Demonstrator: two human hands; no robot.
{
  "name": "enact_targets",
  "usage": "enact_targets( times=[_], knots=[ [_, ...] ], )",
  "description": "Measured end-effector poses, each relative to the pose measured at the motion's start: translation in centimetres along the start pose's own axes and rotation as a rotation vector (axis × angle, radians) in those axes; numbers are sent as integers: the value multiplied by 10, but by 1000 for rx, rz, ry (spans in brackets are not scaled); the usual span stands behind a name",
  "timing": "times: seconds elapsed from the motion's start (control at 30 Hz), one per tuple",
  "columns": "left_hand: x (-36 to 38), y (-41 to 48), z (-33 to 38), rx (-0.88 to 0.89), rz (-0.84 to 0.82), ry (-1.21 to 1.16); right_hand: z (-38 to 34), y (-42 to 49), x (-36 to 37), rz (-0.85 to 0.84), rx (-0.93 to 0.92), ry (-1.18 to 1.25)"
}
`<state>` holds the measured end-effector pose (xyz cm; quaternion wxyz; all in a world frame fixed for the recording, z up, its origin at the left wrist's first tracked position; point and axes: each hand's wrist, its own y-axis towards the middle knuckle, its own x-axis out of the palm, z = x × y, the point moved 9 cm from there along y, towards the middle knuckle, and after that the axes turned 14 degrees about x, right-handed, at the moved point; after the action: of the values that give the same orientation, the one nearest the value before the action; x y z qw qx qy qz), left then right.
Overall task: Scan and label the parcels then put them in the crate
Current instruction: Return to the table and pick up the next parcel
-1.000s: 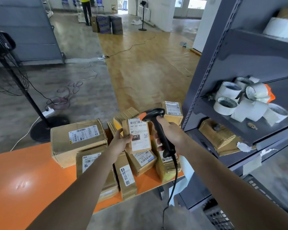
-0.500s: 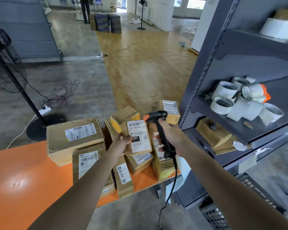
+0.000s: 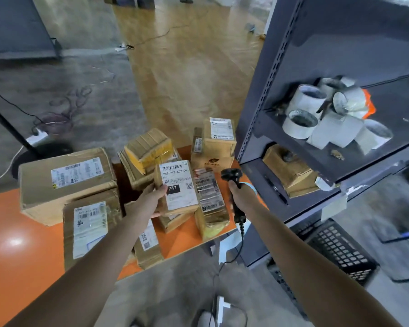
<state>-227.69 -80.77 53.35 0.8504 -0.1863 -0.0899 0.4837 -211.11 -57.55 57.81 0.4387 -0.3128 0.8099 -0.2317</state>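
the left hand (image 3: 151,200) grips a small cardboard parcel (image 3: 178,185) by its left side, thumb laid on the front face and fingertips showing under the lower edge, and holds it tilted above the pile at the right end of the orange table (image 3: 21,256); its white label faces the camera and reads 247-247-a02-060, with a black block marked 247 below. the right hand (image 3: 242,197) is wrapped round the handle of a black barcode scanner (image 3: 232,174), whose head sits just right of the held parcel, apart from it, over the table's right edge; the scanner's cable (image 3: 242,246) hangs past the near right corner toward the floor. a taped parcel (image 3: 209,201) with a crinkled label lies between the held one and the scanner, reaching the near right corner. a tall box (image 3: 219,142) stands at the far right corner, and yellow-taped parcels (image 3: 149,149) are stacked behind the held one. a large box (image 3: 66,182) sits further left by the far edge, with a labelled box (image 3: 90,230) touching its front and a narrow parcel (image 3: 149,246) at the near edge, partly under the left forearm. a grey shelf unit (image 3: 281,67) stands against the right edge, holding white tape rolls (image 3: 321,119); a black crate (image 3: 340,253) sits on the floor beneath its shelves
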Motion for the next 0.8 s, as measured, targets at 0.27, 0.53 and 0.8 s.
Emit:
enact_targets(
  times=[0.27,0.53,0.8],
  knots=[
    [-1,-1,-6,5,78,7,21,47,36,-173,155,-21],
    [-3,1,-4,10,123,75,29,57,54,-274,179,97],
    [0,-9,21,133,130,445,16,71,41,-157,37,52]
  ],
)
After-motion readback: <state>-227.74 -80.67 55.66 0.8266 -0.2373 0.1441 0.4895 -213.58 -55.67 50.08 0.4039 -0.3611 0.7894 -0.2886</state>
